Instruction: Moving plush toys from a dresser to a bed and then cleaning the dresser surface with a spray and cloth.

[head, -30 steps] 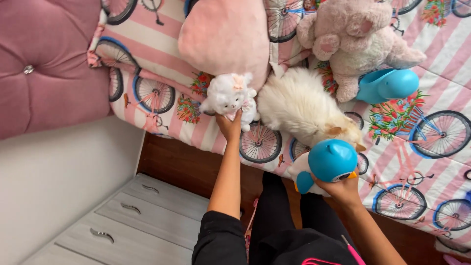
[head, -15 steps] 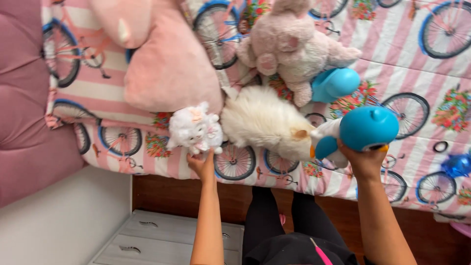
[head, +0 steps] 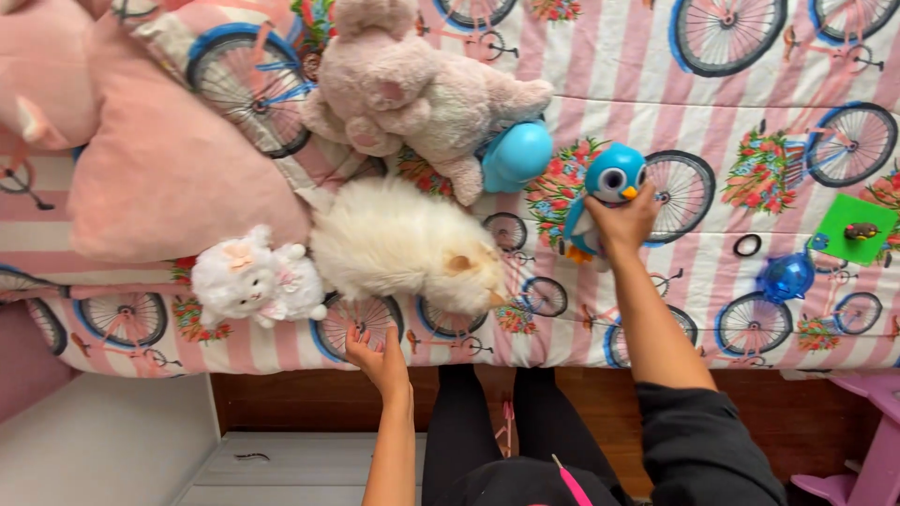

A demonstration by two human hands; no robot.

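Your right hand (head: 626, 217): clasped around 1 blue penguin toy (head: 605, 192), which stands upright on the bedspread (head: 656, 75), just right of the blue ball.
Your left hand (head: 372, 349): released, fingers spread, resting at the bed's near edge just below the cream toy; it holds nothing.
Soft toys: 4 besides the penguin: 1 small white lamb (head: 251, 278), 1 fluffy cream toy (head: 403, 244) just beside it, 1 big pink plush (head: 412, 89) above, 1 pink one (head: 37, 84) cut off at the left edge.
Other pieces: 1 blue ball (head: 516, 155) touching the big pink plush, 1 clear blue toy (head: 786, 277), 1 green card (head: 853, 228) with a small dark thing on it, 1 black ring (head: 747, 245).
Pillows: 1 pink pillow (head: 169, 178).
Hard to make out: what the thing on the card is; the penguin's lower body, covered by your fingers.
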